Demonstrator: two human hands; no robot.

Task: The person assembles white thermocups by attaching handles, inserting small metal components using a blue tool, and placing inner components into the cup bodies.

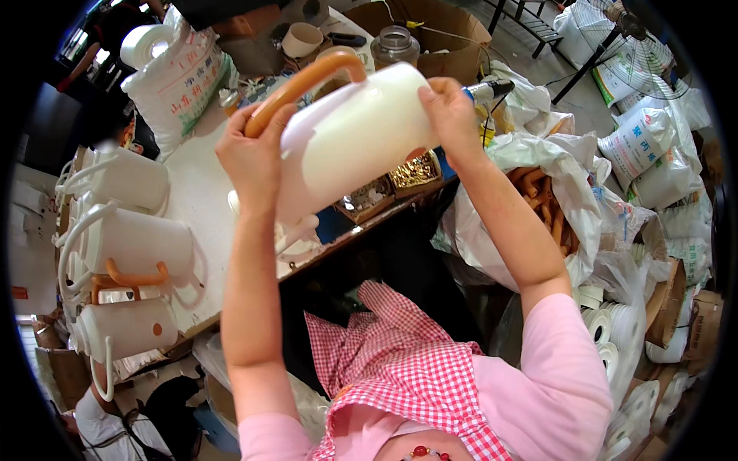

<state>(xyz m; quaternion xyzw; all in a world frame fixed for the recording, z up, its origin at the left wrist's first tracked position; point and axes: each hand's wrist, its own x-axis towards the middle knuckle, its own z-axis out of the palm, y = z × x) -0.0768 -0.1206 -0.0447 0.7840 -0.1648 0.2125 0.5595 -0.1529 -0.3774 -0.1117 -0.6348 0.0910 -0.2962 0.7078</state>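
Observation:
Above the workbench I hold a white plastic jug (357, 134) tilted on its side between both hands. My left hand (257, 157) is closed around the lower end of its curved orange-brown handle (307, 86), by the jug's left end. At the other end, my right hand (452, 119) grips the jug's right edge, thumb on the near side; its other fingers are partly hidden. A small brown round spot (416, 153) shows low on the jug's wall. Just beyond my right hand is a silver and blue tool (488, 91), partly covered.
Several white jugs (146, 246) stand along the bench's left side. Open boxes of brass-coloured parts (415, 172) and silvery parts (364, 197) sit at its near edge. Right of me is a bag (500, 238) of brown handles (547, 207). Another person (127, 426) is at lower left.

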